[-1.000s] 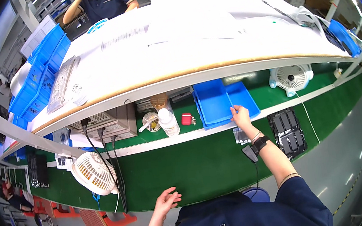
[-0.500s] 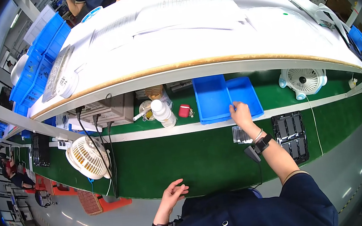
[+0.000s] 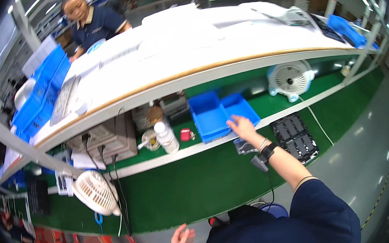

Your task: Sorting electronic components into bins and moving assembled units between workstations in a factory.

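Note:
My right hand [image 3: 244, 128] reaches over the green bench to the front of two blue bins standing side by side on the shelf. Its fingers are bent at the rim where the small right bin [image 3: 250, 110] meets the larger left bin [image 3: 206, 105], and appear closed on the small bin's edge; the fingertips are partly hidden. Just below that hand lies a small clear bag [image 3: 243, 146] with dark contents. Low in front of the bench, my left hand [image 3: 182, 238] hangs with its fingers apart, holding nothing.
A black tray [image 3: 295, 136] of dark parts lies right of my right forearm. White bottle [image 3: 166, 139] and red case [image 3: 186, 134] stand left of the bins. Fans stand on the left [image 3: 95, 192] and right [image 3: 290, 80]. A person [image 3: 97, 24] is behind the paper-covered upper shelf.
The whole view has tilted and swung right. My right hand stays at the bins' rim with only a slight shift. My left hand has dropped lower, and the person behind shows more fully.

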{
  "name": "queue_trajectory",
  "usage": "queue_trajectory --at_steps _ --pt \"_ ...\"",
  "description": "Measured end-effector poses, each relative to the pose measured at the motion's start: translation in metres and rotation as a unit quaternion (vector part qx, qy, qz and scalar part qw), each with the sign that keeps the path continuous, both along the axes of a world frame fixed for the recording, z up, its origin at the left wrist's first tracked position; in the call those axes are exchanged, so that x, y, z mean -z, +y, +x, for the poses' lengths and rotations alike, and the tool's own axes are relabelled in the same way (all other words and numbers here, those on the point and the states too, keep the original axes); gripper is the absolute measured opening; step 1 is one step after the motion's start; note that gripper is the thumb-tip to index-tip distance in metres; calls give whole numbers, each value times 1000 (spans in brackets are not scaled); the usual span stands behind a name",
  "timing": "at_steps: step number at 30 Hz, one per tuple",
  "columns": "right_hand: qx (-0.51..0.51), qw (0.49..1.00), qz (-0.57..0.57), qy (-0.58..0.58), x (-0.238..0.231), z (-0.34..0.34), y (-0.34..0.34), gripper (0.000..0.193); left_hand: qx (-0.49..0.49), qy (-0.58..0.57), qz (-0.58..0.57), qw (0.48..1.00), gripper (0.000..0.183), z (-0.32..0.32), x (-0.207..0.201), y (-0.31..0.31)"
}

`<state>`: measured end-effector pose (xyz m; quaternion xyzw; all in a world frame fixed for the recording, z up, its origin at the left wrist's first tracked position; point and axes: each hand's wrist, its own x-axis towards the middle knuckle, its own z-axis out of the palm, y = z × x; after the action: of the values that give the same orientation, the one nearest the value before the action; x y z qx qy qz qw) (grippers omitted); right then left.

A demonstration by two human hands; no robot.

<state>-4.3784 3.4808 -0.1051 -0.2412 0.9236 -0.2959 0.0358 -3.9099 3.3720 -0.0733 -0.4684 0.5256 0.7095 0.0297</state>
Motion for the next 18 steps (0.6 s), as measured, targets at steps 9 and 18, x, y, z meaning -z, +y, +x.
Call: queue_trajectory --at_steps 9,18 --pt "-221 949 -87 209 -191 34 79 30 69 36 -7 997 39 27 11 -10" --pt "-1 820 150 552 -289 -98 34 84 -6 61 -18 998 41 31 4 -16"
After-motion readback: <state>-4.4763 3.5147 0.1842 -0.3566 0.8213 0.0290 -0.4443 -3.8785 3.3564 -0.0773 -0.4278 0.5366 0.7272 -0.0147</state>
